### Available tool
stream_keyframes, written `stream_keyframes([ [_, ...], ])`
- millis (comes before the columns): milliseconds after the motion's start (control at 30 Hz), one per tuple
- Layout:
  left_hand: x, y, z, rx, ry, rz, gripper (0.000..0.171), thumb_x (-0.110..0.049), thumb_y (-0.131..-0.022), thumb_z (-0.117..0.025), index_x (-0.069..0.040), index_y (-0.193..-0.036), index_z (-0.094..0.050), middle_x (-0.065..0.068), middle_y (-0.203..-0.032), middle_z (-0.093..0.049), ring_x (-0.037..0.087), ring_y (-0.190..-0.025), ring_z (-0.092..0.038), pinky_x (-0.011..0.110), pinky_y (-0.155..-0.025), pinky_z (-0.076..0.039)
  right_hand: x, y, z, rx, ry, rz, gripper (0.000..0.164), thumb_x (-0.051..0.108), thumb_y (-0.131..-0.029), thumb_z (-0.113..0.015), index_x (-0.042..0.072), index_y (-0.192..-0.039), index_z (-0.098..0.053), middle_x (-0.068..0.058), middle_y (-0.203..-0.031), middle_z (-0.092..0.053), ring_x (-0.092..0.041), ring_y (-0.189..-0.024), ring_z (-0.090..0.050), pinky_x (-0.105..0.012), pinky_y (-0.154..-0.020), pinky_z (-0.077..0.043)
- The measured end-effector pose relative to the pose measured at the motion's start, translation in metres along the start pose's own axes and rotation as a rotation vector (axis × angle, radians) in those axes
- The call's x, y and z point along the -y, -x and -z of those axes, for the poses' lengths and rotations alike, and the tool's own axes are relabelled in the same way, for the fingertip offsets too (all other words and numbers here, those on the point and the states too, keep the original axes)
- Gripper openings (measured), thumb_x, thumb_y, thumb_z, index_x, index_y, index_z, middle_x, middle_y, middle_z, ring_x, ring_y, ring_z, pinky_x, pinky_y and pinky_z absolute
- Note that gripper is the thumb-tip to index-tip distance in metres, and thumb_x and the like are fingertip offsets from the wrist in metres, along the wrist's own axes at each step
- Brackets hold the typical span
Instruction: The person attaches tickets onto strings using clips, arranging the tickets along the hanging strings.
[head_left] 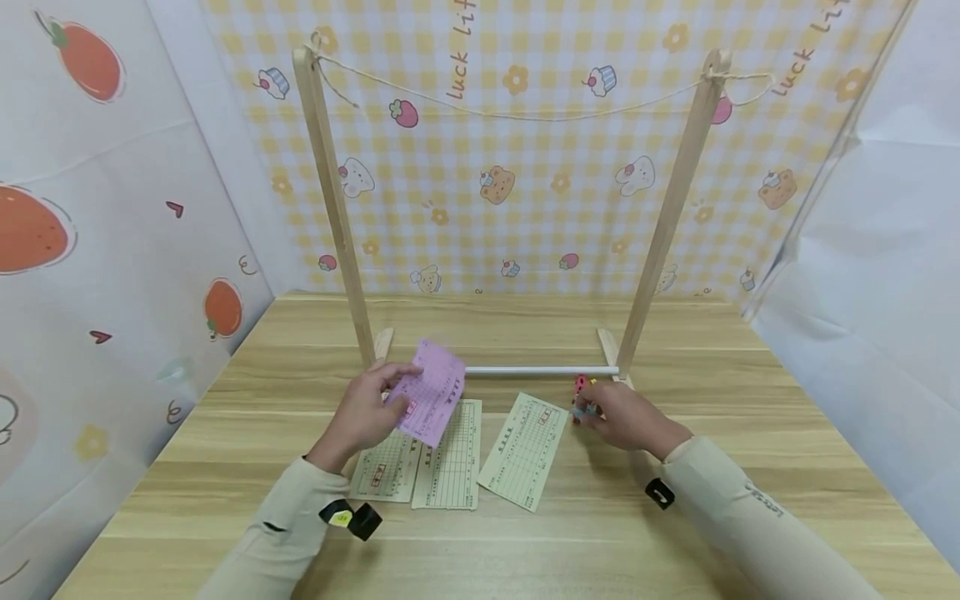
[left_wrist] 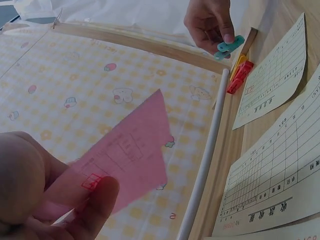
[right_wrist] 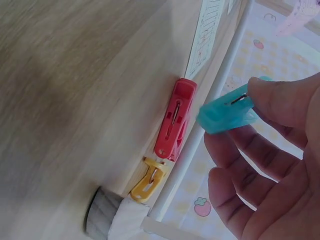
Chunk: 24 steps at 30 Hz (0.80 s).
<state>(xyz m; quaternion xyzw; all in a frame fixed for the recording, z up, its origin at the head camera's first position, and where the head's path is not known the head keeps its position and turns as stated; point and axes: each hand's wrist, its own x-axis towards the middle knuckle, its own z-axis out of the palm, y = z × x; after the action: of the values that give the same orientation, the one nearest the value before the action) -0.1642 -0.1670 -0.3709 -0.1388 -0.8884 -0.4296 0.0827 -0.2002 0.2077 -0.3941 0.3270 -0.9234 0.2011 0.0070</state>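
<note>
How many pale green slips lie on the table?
3 on the wooden table: left pale green rectangular paper slip, middle slip, angled right slip. The purple paper slip in the left hand may hide others.

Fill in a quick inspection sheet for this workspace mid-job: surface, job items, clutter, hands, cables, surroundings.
Surface: wood-grain table.
Job items: pink slip, held up; three pale green printed slips on the table; teal clothespin in hand; red clothespin and yellow clothespin lying near the frame's foot; string sagging between two wooden posts; white rod running low between them.
Clutter: nothing seen.
Left hand: pinches the pink slip.
Right hand: pinches the teal clothespin.
Cables: nothing seen.
Surroundings: yellow-checked backdrop behind; white sheeting on the right.
</note>
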Motion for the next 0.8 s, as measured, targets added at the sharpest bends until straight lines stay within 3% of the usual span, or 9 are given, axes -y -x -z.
stream_keyframes([
  [333,-0.002,-0.004,-0.002,0.016,0.101,-0.004,0.058,0.011,-0.082,-0.053,0.000,-0.139,-0.048,0.015,-0.137,-0.045,0.026,-0.087,-0.056,0.029,-0.062,-0.054,0.006,-0.005,0.003,0.018,-0.010,0.014,0.015,-0.001,-0.082,-0.072,0.010,-0.080,-0.062,0.006,-0.078,-0.059,-0.010,-0.073,-0.056,-0.031,-0.066,-0.051],
  [500,-0.003,-0.005,-0.004,0.054,0.140,-0.006,0.064,0.013,-0.083,-0.050,0.001,-0.144,-0.041,0.016,-0.145,-0.038,0.031,-0.097,-0.057,0.030,-0.067,-0.055,0.010,-0.006,0.004,0.025,-0.007,-0.004,0.012,0.000,-0.082,-0.072,0.007,-0.082,-0.063,0.005,-0.078,-0.058,-0.009,-0.072,-0.054,-0.030,-0.065,-0.050],
  [800,-0.003,-0.005,-0.005,0.063,0.153,0.022,0.066,0.013,-0.082,-0.053,-0.003,-0.146,-0.040,0.015,-0.143,-0.041,0.032,-0.096,-0.057,0.031,-0.065,-0.056,0.014,-0.010,0.004,-0.003,0.016,-0.002,0.013,0.002,-0.082,-0.073,0.010,-0.083,-0.063,0.006,-0.079,-0.057,-0.011,-0.073,-0.055,-0.030,-0.065,-0.050],
])
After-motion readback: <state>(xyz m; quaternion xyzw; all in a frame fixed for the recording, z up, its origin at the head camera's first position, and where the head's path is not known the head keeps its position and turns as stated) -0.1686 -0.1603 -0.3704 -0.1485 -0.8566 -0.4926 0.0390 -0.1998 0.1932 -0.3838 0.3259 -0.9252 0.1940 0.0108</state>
